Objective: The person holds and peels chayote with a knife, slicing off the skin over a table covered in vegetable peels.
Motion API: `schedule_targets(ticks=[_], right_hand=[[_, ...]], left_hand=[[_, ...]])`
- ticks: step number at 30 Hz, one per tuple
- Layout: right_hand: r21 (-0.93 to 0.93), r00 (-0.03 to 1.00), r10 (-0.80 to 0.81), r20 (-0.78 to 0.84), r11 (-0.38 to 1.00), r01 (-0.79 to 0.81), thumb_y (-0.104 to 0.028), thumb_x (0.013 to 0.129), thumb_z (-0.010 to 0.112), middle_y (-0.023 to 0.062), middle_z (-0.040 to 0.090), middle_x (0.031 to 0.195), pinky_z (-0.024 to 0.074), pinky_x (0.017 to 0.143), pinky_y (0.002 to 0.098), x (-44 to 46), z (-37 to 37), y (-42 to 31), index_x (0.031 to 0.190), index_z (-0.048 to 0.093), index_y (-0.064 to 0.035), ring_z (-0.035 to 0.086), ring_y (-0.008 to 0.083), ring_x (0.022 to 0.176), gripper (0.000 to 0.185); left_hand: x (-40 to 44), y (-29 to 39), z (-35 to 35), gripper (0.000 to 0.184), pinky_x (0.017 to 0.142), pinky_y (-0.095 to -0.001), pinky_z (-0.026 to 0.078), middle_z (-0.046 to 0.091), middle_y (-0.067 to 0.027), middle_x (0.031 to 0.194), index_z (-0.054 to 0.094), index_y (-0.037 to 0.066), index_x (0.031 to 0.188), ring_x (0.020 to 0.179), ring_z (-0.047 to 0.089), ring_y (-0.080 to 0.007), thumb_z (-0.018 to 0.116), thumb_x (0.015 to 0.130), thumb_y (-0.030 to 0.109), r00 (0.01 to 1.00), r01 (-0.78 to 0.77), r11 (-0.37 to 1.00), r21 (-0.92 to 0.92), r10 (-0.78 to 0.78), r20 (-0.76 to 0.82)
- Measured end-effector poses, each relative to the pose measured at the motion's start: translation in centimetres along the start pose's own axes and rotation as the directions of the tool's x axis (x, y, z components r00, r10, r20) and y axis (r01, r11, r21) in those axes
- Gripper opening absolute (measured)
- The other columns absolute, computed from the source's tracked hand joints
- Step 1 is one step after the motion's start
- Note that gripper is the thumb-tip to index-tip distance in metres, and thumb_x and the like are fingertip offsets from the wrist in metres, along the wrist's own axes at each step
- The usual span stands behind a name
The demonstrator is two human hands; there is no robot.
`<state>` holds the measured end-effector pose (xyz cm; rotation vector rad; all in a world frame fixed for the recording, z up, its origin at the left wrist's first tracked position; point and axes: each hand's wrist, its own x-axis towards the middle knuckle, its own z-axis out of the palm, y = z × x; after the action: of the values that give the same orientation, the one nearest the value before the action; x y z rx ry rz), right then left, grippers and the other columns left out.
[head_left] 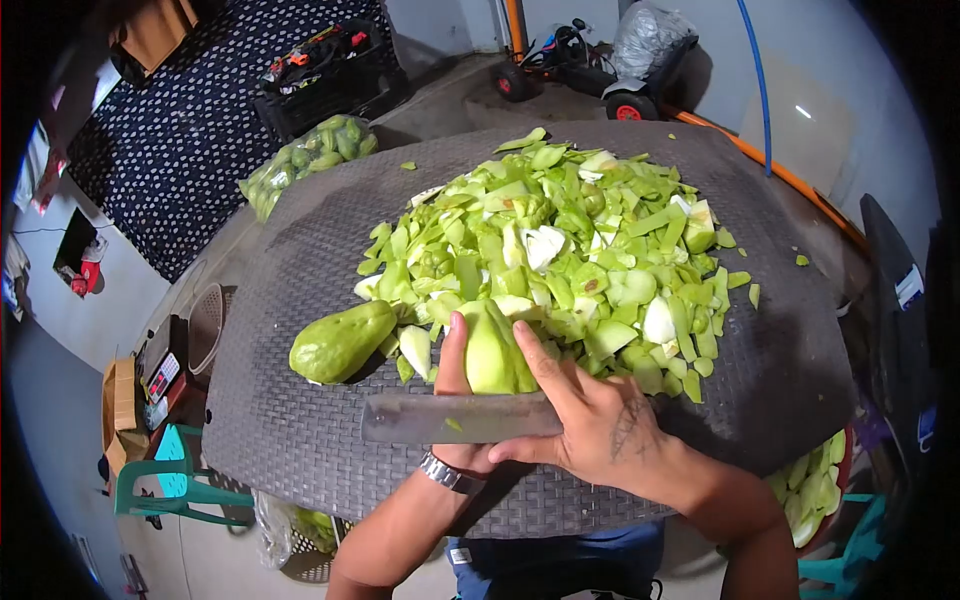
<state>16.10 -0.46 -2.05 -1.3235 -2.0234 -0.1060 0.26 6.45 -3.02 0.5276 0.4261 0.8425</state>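
Note:
A partly peeled chayote point(490, 350) sits in my left hand point(453, 362), with one digit up along its left side. The rest of that hand is mostly hidden behind the knife. My right hand point(612, 430) is closed on a wide-bladed knife point(450, 420), whose blade lies crosswise in front of the chayote's near end. The right index finger reaches up along the chayote's right side. Left of my hands, a whole unpeeled chayote point(342, 342) rests on the dark woven-pattern table point(270, 430). Just beyond my hands spreads a big heap of green peels and cut pieces point(560, 250).
A clear bag of chayotes point(310, 160) stands past the table's far left edge. At lower right is a basin of peeled chayotes point(815, 490). Green plastic chairs point(180, 485) flank the table. A perforated basket point(308, 560) is below, and a wheeled ride-on point(600, 75) stands behind.

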Motion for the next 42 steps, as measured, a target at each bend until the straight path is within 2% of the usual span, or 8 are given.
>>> schedule_targets(ticks=[3,8,13,24,27,33,38,42], right_hand=[[0.006,0.995,0.047,0.088,0.999,-0.048,-0.075,0.086,0.064,0.0119,0.063,0.083,0.0596,0.054,0.0384,-0.2,0.0,-0.2,0.162,0.035,-0.0049,0.069,0.0243,0.061,0.107],[0.041,0.982,0.081,0.168,0.995,-0.09,-0.07,0.086,0.068,0.0135,0.059,0.076,0.0582,0.063,0.0444,0.3,-0.7,-0.6,0.16,0.042,-0.0097,0.068,0.0317,0.064,0.099],[0.004,0.984,0.062,0.167,0.998,-0.063,-0.071,0.087,0.066,0.0095,0.052,0.073,0.0572,0.059,0.0426,0.2,-1.1,-0.7,0.16,0.046,-0.0174,0.063,0.0289,0.059,0.093],[0.006,0.993,0.079,0.09,0.997,-0.079,-0.077,0.089,0.058,0.0073,0.048,0.068,0.0562,0.052,0.0423,0.1,-0.9,0.5,0.164,0.038,-0.0202,0.057,0.024,0.048,0.096],[0.021,0.966,0.13,0.222,0.99,-0.138,-0.072,0.084,0.071,0.0152,0.066,0.082,0.0587,0.068,0.0427,0.6,-1.9,0.7,0.161,0.037,-0.0034,0.071,0.0333,0.07,0.109],[0.211,0.96,0.15,0.236,0.957,-0.201,-0.074,0.086,0.069,0.0321,0.071,0.11,0.0577,0.092,0.0491,0.7,-2.4,1.3,0.162,0.029,0.0014,0.072,0.0474,0.105,0.114],[0.162,1.0,0.02,0.008,0.987,-0.021,-0.075,0.09,0.063,0.0286,0.071,0.085,0.0609,0.078,0.0505,0.6,-1.3,3.6,0.16,0.028,0.004,0.075,0.0459,0.083,0.111],[0.253,0.937,0.248,0.246,0.917,-0.309,-0.075,0.089,0.064,0.0257,0.071,0.08,0.0609,0.076,0.0516,0.3,-2.6,2.5,0.16,0.027,0.0057,0.075,0.0457,0.079,0.113]], left_hand=[[0.0,-0.1,-1.2,0.068,0.109,-0.0497,0.05,0.064,-0.0163,0.14,0.053,0.01,0.148,0.124,0.065,-0.0322,0.038,0.107,0.063,0.988,0.016,0.988,-0.151,0.008,0.155],[-0.2,-0.2,0.3,0.067,0.104,-0.0451,0.054,0.069,-0.0144,0.13,0.056,0.009,0.143,0.115,0.069,-0.0287,0.04,0.107,0.063,0.993,-0.091,0.994,0.068,0.095,-0.065],[-0.3,-0.1,1.4,0.058,0.086,-0.041,0.06,0.071,-0.0114,0.102,0.065,0.009,0.119,0.093,0.071,-0.0247,0.048,0.105,0.062,0.988,-0.097,0.995,0.007,0.098,-0.122],[-0.1,-1.1,0.6,0.058,0.093,-0.0393,0.058,0.071,-0.0093,0.112,0.065,0.008,0.123,0.102,0.07,-0.0231,0.054,0.102,0.061,0.985,-0.058,0.997,0.057,0.066,-0.159],[-0.2,-1.1,1.0,0.064,0.098,-0.0411,0.057,0.069,-0.0105,0.124,0.058,0.008,0.136,0.11,0.07,-0.0241,0.053,0.102,0.062,0.993,-0.036,0.994,0.105,0.048,-0.111],[-0.5,-0.7,1.2,0.066,0.104,-0.0429,0.055,0.064,-0.013,0.137,0.05,0.009,0.147,0.12,0.067,-0.0264,0.048,0.106,0.06,1.0,0.024,0.989,0.149,-0.023,-0.011],[-0.8,-2.5,0.9,0.073,0.112,-0.0452,0.05,0.055,-0.0155,0.149,0.039,0.009,0.156,0.132,0.059,-0.0284,0.044,0.107,0.062,0.997,0.022,0.977,0.213,-0.006,-0.072],[-0.3,-1.7,0.7,0.068,0.109,-0.0456,0.053,0.062,-0.0153,0.141,0.047,0.009,0.151,0.125,0.064,-0.0287,0.046,0.106,0.061,0.996,0.082,0.995,0.06,-0.08,-0.025]])
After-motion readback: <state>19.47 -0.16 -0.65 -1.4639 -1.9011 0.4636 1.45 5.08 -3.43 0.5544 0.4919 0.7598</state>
